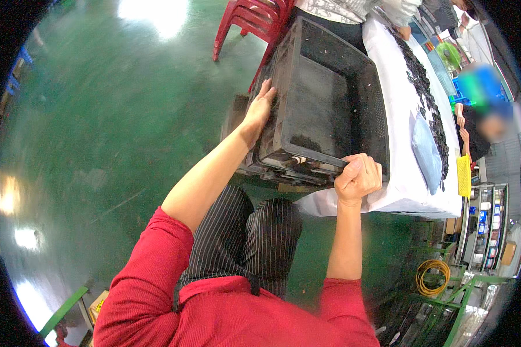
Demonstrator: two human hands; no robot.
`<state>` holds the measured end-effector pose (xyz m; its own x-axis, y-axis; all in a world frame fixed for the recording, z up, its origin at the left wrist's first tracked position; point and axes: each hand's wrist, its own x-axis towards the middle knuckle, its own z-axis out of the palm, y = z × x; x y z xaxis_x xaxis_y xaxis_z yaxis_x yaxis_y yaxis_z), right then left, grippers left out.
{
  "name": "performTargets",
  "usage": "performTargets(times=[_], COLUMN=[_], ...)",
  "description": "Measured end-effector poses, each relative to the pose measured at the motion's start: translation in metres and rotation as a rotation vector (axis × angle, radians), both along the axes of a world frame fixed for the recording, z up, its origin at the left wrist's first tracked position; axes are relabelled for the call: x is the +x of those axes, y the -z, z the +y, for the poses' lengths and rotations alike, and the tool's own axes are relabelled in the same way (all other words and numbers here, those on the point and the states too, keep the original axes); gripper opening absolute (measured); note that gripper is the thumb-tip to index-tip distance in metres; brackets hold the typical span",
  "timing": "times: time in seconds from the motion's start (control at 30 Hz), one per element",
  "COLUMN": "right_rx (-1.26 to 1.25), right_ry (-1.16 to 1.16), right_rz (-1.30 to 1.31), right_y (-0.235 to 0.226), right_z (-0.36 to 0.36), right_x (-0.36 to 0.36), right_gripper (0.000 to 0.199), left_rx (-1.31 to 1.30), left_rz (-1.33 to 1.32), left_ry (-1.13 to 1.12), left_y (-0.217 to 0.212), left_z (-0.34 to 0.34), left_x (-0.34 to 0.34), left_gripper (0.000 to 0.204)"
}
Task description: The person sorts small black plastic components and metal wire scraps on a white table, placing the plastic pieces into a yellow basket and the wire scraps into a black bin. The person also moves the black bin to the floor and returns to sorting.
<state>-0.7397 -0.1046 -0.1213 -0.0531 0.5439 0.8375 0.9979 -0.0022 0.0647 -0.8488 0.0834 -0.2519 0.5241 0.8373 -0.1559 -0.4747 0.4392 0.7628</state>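
Note:
A black plastic crate (318, 92) with perforated walls stands tilted in front of me, with only a few small specks inside it. My left hand (260, 110) lies against its left outer side, fingers stretched out and pressed to the wall. At the near right corner my right hand (358, 178) is wrapped round the crate's rim, its fingers closed. Beneath the crate are more dark crates (283, 175), partly hidden by it.
To the right runs a white-covered table (391, 194) with a long row of small black pieces (431, 110) and a light blue pouch (425, 153). Red stacked chairs (252, 23) stand beyond the crate. People sit around the table. A coiled yellow hose (432, 277) hangs at lower right.

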Motion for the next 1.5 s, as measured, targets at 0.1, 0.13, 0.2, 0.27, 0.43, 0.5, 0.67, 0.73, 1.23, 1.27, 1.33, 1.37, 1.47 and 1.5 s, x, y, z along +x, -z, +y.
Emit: performTargets(times=[0.1, 0.13, 0.2, 0.27, 0.43, 0.5, 0.67, 0.73, 1.23, 1.27, 1.33, 1.37, 1.47, 1.5], right_rx=[-0.016, -0.022, -0.040, -0.053, -0.154, -0.187, -0.480, -0.489, -0.437, -0.451, -0.492, -0.519, -0.627, -0.638], right_ry=[0.010, 0.021, 0.046, 0.035, -0.004, -0.023, -0.182, -0.270, 0.396, 0.488, 0.669, 0.735, 0.905, 0.911], right_rz=[0.011, 0.020, 0.044, 0.063, 0.125, 0.151, 0.468, 0.647, 1.014, 0.992, 0.942, 0.937, 0.982, 1.008], right_y=[0.001, 0.002, 0.006, 0.005, 0.002, -0.004, -0.037, -0.069, -0.184, -0.173, -0.151, -0.145, -0.131, -0.129], right_z=[0.002, 0.003, 0.003, 0.000, -0.016, -0.018, -0.027, -0.032, -0.097, -0.110, -0.135, -0.140, -0.151, -0.148], right_x=[0.001, -0.003, -0.003, -0.003, -0.009, -0.011, -0.012, -0.005, 0.213, 0.225, 0.238, 0.242, 0.257, 0.260], right_gripper=[0.031, 0.031, 0.027, 0.024, 0.018, 0.019, 0.025, 0.031, 0.065, 0.068, 0.074, 0.078, 0.100, 0.102], left_rx=[0.005, 0.018, 0.058, 0.111, -0.182, -0.238, -0.137, 0.459, 0.676, 0.775, 0.927, 0.976, 1.101, 1.141], left_rz=[-0.007, -0.011, 0.018, 0.073, -0.047, -0.008, 0.294, 0.819, 1.141, 1.129, 1.047, 0.980, 0.967, 0.965], left_ry=[-0.016, -0.011, 0.020, 0.073, 0.250, 0.317, 0.400, 0.462, 0.358, 0.382, 0.401, 0.395, 0.456, 0.480], left_y=[0.006, 0.010, 0.012, 0.010, -0.033, -0.017, 0.038, 0.012, -0.318, -0.329, -0.337, -0.335, -0.334, -0.323], left_z=[0.005, 0.008, 0.010, 0.012, -0.016, -0.012, 0.049, 0.060, -0.092, -0.101, -0.109, -0.106, -0.091, -0.083], left_x=[0.001, -0.003, -0.008, -0.015, -0.034, -0.039, -0.084, -0.096, -0.005, 0.018, 0.058, 0.081, 0.154, 0.174], left_gripper=[0.054, 0.054, 0.054, 0.055, 0.040, 0.041, 0.044, 0.048, 0.029, 0.029, 0.029, 0.031, 0.038, 0.041])
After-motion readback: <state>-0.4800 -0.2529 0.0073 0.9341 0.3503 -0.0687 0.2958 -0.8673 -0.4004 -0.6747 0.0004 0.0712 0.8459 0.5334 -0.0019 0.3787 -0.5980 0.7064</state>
